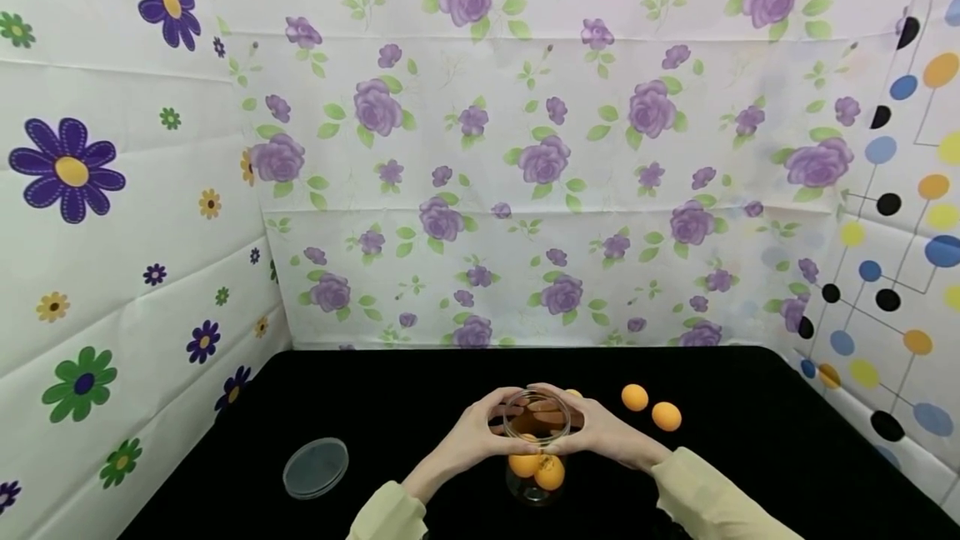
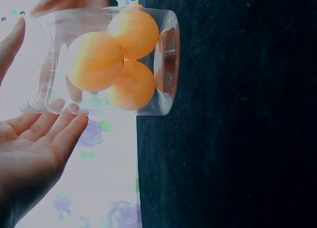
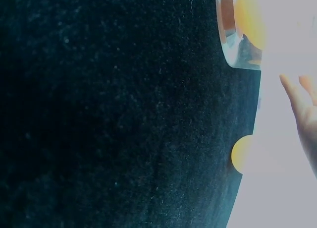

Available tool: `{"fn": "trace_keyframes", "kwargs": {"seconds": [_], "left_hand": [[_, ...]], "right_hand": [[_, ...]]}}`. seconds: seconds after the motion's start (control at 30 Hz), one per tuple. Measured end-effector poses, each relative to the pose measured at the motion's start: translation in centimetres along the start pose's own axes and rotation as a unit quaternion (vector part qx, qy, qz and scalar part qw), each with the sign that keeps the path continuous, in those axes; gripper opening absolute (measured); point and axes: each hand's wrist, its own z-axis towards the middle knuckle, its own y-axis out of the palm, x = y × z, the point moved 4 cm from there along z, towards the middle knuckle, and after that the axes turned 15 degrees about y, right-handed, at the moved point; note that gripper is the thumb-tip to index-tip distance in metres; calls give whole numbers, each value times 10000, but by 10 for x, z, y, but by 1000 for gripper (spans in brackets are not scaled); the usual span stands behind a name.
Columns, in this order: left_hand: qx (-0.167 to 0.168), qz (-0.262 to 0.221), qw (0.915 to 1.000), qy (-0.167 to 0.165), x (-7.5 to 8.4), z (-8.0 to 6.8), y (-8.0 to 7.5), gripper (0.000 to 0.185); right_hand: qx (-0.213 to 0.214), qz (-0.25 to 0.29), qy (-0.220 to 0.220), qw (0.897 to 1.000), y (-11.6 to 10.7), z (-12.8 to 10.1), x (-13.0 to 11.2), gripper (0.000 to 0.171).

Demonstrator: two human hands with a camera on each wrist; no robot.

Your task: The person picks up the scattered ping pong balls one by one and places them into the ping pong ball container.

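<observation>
Both hands hold a clear jar (image 1: 536, 497) by its upper part, one from each side. On the left side, my left hand (image 1: 468, 436) has its thumb along the near rim and its fingers round the far side. My right hand (image 1: 600, 433) mirrors it on the right, the two thumbs almost meeting in front. Inside the jar are several orange table tennis balls (image 2: 95, 62), gathered toward its bottom. The left wrist view has the left fingertips (image 2: 74, 120) right at the jar's wall. Glare in the right wrist view washes out the jar's upper part.
Two orange balls (image 1: 634, 397) (image 1: 666, 417) lie on the black tabletop (image 1: 420, 382) to the right, and another ball (image 1: 573, 392) peeks out behind the right hand. A round translucent lid (image 1: 315, 468) lies at left. Patterned curtains (image 1: 457, 148) enclose the table's back and sides.
</observation>
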Motion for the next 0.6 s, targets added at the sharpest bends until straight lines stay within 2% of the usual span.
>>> {"fn": "trace_keyframes", "kwargs": {"seconds": [0.4,0.6], "left_hand": [[28,77,10000,40,-2,-2,-1,59],[29,166,9998,41,-2,-2,-1,60]], "right_hand": [[-42,-64,-95,9999,0,-1,-1,67],[-123,-2,3,9999,1,-2,-1,67]]}}
